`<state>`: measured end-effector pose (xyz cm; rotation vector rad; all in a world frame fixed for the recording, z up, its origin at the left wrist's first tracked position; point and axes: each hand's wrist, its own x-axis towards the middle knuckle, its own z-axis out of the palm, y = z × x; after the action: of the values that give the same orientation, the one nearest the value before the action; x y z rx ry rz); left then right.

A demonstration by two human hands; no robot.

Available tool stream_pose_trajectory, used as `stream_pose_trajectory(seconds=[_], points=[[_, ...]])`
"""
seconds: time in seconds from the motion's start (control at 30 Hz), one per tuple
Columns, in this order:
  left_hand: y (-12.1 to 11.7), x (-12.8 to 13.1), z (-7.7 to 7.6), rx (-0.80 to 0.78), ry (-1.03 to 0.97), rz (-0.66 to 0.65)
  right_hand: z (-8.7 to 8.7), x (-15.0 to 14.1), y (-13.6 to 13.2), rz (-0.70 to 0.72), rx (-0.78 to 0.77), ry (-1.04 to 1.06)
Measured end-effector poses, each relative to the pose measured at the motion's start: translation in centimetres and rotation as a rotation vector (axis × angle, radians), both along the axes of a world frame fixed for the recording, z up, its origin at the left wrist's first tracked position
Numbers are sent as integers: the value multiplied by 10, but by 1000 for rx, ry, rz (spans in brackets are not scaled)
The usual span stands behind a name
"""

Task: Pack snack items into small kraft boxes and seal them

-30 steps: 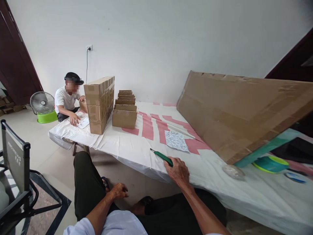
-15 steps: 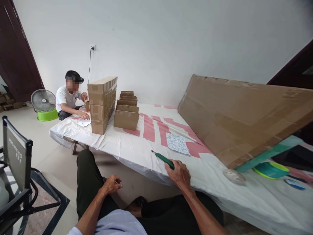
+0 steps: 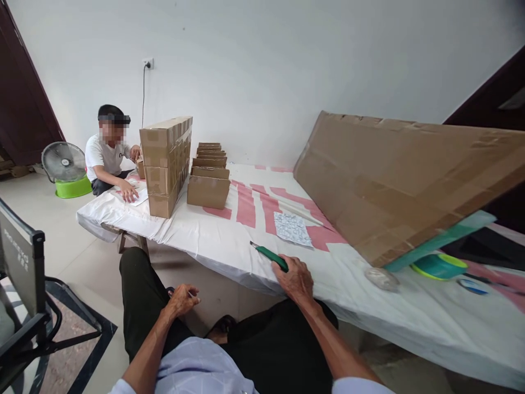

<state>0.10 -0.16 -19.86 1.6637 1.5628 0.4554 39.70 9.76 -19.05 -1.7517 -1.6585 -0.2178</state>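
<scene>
My right hand [image 3: 294, 278] is wrapped round the green handle of a utility knife [image 3: 268, 255]. Its tip points left and away from me, over the near part of the white-covered table [image 3: 233, 261]. Over my left thigh hangs my left hand [image 3: 183, 301], holding nothing I can see, its fingers loosely bent with a gap to the thumb. Beyond the knife lies a small patterned sheet [image 3: 293, 229]. Several open-topped cardboard pieces [image 3: 208, 190] stand in a row farther back, beside a tall stack of taped cardboard boxes [image 3: 159, 174].
A large cardboard panel [image 3: 394, 180] leans at the right. Near its lower edge lie a tape roll [image 3: 438, 267], a clear wrapped lump [image 3: 381, 278] and a blue-white ring [image 3: 472, 287]. Another person [image 3: 107, 158] crouches at the far left. A folding chair [image 3: 20, 251] and a fan [image 3: 64, 162] stand left.
The whole view has shifted slightly, so everything sits a little higher and farther left. My right hand still grips the utility knife; the other person's hand has moved slightly over the paper.
</scene>
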Motion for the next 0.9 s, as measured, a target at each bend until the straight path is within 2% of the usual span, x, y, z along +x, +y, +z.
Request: stream_pose_trajectory(seconds=[0.3,0.43,0.53,0.63,0.77,0.9], points=[[-3,-3,16,85,1,50,1,6,7,11,-37,73],[-2,1,25,183,-3,51,7,6,20,96,-40,136],[3,10,35,280,4,43,12,-6,30,161,-42,155],[14,21,48,382,11,4,20,-24,33,187,-74,159],[33,36,68,519,1,-97,43,-41,18,181,-95,185],[71,57,81,637,-33,-189,57,-38,21,104,-108,139]])
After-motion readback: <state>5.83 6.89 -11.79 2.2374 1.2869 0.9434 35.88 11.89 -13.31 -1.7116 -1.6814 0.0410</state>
